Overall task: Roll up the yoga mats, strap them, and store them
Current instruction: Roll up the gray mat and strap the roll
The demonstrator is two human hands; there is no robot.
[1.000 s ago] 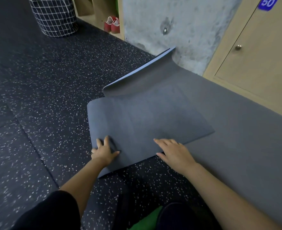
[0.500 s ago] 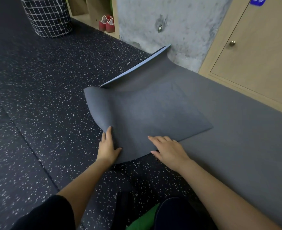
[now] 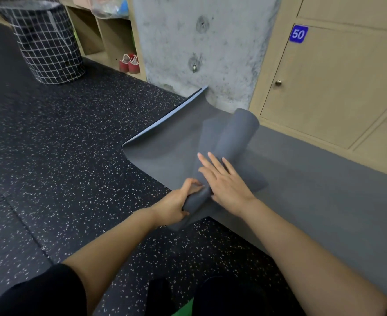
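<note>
Flooring (image 3: 62,144) of speckled rubber carries the grey yoga mat (image 3: 160,151), part-rolled before a concrete pillar (image 3: 176,42) and lockers (image 3: 336,92), left hand (image 3: 174,204) gripping the roll's near end, right hand (image 3: 226,181) flat on it, fingers straight.

Left hand (image 3: 176,205) grips rolled mat (image 3: 231,142); right hand (image 3: 224,179) flat on it.

the dark speckled floor (image 3: 62,156) carries a flat grey mat (image 3: 324,201) along its right side. a second grey mat (image 3: 165,151), partly rolled, lies across that mat's edge and the floor. a grid-patterned basket (image 3: 48,49) stands well apart.
</note>
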